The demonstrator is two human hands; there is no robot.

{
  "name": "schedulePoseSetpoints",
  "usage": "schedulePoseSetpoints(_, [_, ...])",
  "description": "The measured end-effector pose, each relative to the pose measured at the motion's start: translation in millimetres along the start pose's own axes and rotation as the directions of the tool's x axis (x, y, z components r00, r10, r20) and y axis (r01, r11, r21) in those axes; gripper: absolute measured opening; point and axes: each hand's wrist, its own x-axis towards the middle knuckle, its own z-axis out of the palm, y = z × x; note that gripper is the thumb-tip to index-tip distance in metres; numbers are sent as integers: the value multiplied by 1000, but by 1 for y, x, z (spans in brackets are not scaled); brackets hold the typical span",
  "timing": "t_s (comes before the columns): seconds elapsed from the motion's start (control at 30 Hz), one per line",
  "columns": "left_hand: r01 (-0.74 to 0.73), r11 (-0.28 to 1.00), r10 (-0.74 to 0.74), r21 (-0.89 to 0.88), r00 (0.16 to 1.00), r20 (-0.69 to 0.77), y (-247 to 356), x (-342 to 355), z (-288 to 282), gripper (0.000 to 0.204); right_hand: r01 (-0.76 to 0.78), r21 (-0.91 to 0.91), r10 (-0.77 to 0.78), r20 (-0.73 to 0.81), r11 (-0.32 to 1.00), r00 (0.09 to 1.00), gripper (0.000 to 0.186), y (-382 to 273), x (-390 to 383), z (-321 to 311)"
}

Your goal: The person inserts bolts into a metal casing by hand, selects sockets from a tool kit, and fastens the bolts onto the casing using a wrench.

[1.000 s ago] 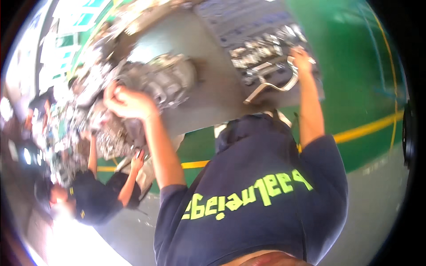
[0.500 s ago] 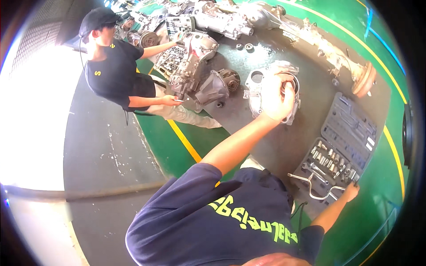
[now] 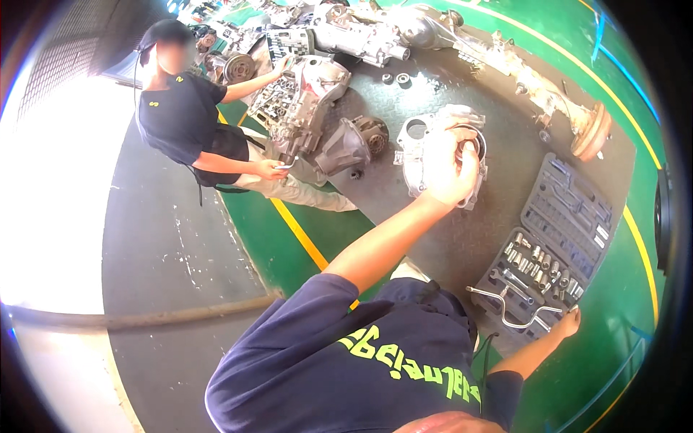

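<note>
My left hand (image 3: 449, 169) rests on a silver cast-metal housing (image 3: 415, 169), its fingers curled at the rim of the large round opening. Part of the housing is hidden beneath the hand. Off to the right, my right hand (image 3: 569, 322) is beside the lower corner of an open grey socket-set case (image 3: 516, 249). Its fingers look drawn together, and anything in them is too small to make out. A bent speed-brace handle (image 3: 507, 309) lies across the case just left of that hand. Several sockets (image 3: 540, 267) and a combination wrench (image 3: 511, 285) sit in the case.
A co-worker (image 3: 184, 119) stands at the left, both hands at a large gearbox (image 3: 299, 101). A bell-shaped housing (image 3: 351, 148) is between us. Two small rings (image 3: 403, 79) lie farther back. A long axle with a rusty drum (image 3: 593, 131) lines the far right edge.
My right hand has shifted slightly down and away from the case's corner. My left hand stays on the housing. The co-worker's lower hand has moved a little toward the gearbox.
</note>
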Motion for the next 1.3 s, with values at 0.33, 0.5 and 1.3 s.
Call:
schedulePoseSetpoints(0.33, [-3,1000,5,31,998,-66,-9,-8,2,15,-623,780,-426,585,62,690,53,-267,-213,-106])
schedulePoseSetpoints(0.5, [100,989,-108,-109,992,-71,-12,-8,11,18,-748,659,-717,483,-81,503,46,-322,-272,-138])
schedulePoseSetpoints(1.3, [85,986,-99,-145,991,-93,4,-12,13,20,-712,689,-784,368,-131,500,28,-330,-302,-150])
